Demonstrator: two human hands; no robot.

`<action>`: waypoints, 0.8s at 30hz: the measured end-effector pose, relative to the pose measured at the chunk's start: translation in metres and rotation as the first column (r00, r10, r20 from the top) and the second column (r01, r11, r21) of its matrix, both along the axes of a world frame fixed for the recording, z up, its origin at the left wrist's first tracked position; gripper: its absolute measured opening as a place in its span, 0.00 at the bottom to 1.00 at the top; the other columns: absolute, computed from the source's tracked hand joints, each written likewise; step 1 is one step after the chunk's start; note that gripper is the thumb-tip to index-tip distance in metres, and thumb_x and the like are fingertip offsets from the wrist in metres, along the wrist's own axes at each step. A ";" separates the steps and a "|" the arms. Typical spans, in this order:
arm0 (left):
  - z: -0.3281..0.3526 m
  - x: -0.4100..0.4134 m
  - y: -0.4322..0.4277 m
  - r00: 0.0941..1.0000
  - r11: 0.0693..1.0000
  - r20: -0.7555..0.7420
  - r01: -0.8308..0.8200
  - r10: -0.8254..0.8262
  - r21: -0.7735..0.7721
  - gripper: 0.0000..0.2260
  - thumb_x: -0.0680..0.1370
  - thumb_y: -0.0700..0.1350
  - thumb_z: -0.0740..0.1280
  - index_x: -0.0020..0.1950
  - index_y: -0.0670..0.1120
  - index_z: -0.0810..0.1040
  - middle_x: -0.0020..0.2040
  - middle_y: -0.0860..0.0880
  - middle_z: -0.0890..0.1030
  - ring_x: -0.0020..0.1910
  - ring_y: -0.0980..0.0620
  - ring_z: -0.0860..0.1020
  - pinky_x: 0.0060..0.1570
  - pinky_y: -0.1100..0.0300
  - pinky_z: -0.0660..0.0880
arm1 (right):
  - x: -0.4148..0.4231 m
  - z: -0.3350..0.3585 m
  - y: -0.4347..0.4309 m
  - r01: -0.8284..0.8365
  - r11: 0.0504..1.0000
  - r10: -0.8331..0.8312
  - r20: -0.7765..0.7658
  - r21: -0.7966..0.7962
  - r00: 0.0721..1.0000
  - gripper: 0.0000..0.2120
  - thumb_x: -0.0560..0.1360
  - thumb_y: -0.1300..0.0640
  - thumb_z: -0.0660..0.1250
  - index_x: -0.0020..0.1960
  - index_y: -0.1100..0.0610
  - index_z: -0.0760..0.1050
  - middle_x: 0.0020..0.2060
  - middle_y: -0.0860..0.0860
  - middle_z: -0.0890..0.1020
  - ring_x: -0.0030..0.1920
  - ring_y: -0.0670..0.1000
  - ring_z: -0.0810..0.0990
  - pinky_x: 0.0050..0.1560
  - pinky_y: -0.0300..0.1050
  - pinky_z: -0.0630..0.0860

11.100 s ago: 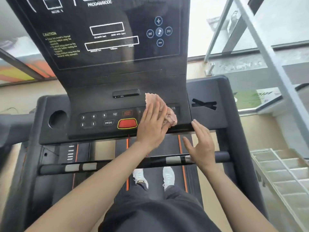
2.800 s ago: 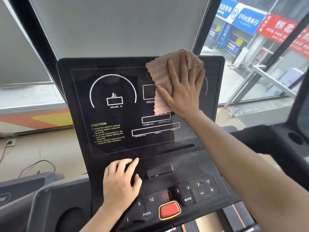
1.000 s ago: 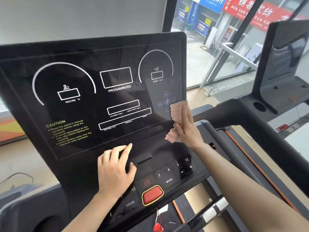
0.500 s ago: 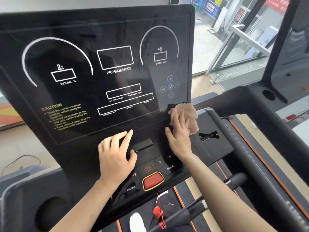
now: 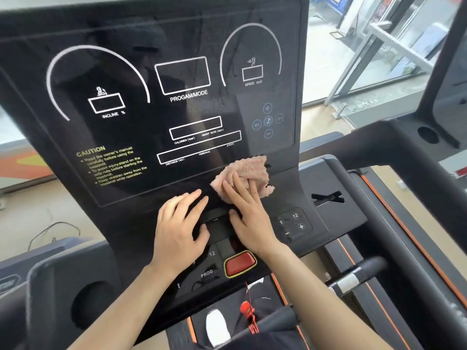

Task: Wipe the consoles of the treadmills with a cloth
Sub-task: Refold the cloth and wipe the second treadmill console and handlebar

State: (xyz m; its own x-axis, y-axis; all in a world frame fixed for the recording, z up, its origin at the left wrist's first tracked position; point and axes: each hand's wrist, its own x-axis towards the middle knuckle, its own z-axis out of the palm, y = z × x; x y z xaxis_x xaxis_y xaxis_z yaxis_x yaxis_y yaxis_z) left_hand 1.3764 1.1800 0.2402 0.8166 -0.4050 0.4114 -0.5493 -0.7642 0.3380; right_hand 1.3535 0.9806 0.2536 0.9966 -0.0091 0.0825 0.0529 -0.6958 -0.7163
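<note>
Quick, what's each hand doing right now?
Left hand: open, flat on the console, holding nothing.
Right hand: open, fingers pressing the pink cloth against the console.

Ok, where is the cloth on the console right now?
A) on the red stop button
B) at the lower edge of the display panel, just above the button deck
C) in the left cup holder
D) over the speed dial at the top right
B: the right hand presses the pink cloth against the bottom edge of the display panel, above the red stop button.
</note>
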 end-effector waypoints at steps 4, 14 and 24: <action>0.010 -0.001 -0.008 0.987 0.994 0.136 0.098 -0.090 -0.055 0.18 0.74 0.40 0.70 0.63 0.44 0.84 0.65 0.45 0.82 0.68 0.44 0.76 0.68 0.48 0.72 | -0.002 0.008 -0.031 0.019 0.968 -0.037 0.067 0.249 0.997 0.28 0.75 0.75 0.59 0.69 0.55 0.79 0.78 0.47 0.68 0.77 0.38 0.64 0.76 0.39 0.64; 0.020 0.063 -0.091 0.884 0.669 -0.029 0.374 -0.467 0.643 0.26 0.86 0.59 0.48 0.83 0.52 0.59 0.85 0.45 0.51 0.84 0.43 0.46 0.82 0.44 0.43 | -0.005 0.000 -0.081 0.301 0.857 -0.357 0.060 0.419 0.932 0.29 0.74 0.77 0.59 0.66 0.54 0.81 0.71 0.50 0.77 0.74 0.46 0.72 0.74 0.55 0.72; 0.017 0.048 -0.018 0.925 0.704 -0.025 0.307 -0.380 0.641 0.28 0.86 0.62 0.50 0.83 0.53 0.56 0.84 0.49 0.55 0.84 0.47 0.48 0.82 0.43 0.52 | -0.003 -0.018 -0.090 0.293 0.948 -0.306 -0.112 -0.121 0.945 0.24 0.84 0.48 0.62 0.79 0.44 0.65 0.82 0.44 0.57 0.82 0.51 0.51 0.79 0.52 0.57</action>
